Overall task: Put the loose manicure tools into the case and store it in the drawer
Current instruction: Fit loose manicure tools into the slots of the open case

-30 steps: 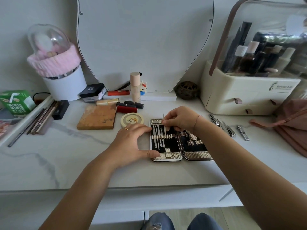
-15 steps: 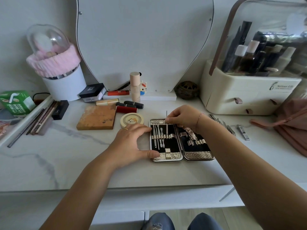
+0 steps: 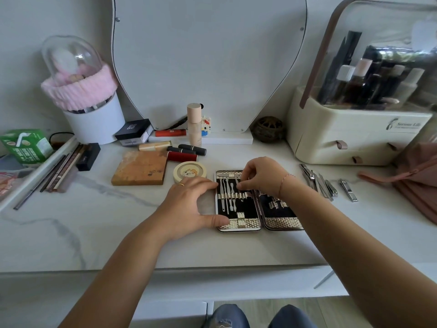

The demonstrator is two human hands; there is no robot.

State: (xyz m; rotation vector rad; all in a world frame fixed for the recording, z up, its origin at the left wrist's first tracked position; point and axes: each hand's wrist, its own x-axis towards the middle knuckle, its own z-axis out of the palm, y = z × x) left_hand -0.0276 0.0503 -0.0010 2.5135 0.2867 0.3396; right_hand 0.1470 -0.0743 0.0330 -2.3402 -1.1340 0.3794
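Currently the right hand (image 3: 262, 176) pinches a slim tool (image 3: 236, 180) into the case (image 3: 238, 222); the left hand (image 3: 189, 204), fingers spread, braces it. Next, probably: seat it, then fetch the loose tools (image 3: 319, 185).

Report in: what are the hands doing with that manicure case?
Left hand steadies open case at its left edge. Right hand pinches thin tool over left half. Loose tools lie right of case.

**One camera, worn on the head**

The single view looks out from the seated person's head, forward and steeply down over the counter (image 3: 94, 233). It sits close. The left forearm (image 3: 123, 268) and right forearm (image 3: 354, 245) enter from the bottom, and the knees (image 3: 224, 316) show under the near edge. The case (image 3: 248, 209) lies mid-frame, and the mirror (image 3: 208, 55) stands at the far edge.
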